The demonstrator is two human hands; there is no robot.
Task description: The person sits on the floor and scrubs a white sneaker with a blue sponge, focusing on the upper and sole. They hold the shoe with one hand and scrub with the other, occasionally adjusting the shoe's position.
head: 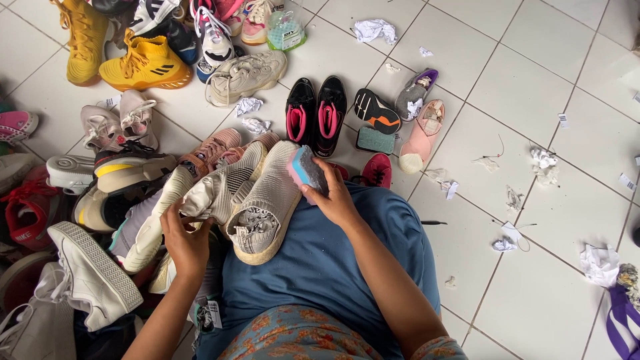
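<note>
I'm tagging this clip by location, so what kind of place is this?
Probably a home or small shop floor used for cleaning shoes: white floor tiles, a heap of sneakers, crumpled paper scraps, and the right hand pressing a sponge to a grey knit sneaker.

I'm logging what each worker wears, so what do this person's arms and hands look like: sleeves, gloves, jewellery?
Both hands, left and right, are bare: no gloves, and no rings or watch that I can make out. The forearms are uncovered too. A short floral sleeve, orange on blue-grey, shows at the right upper arm only.
</note>
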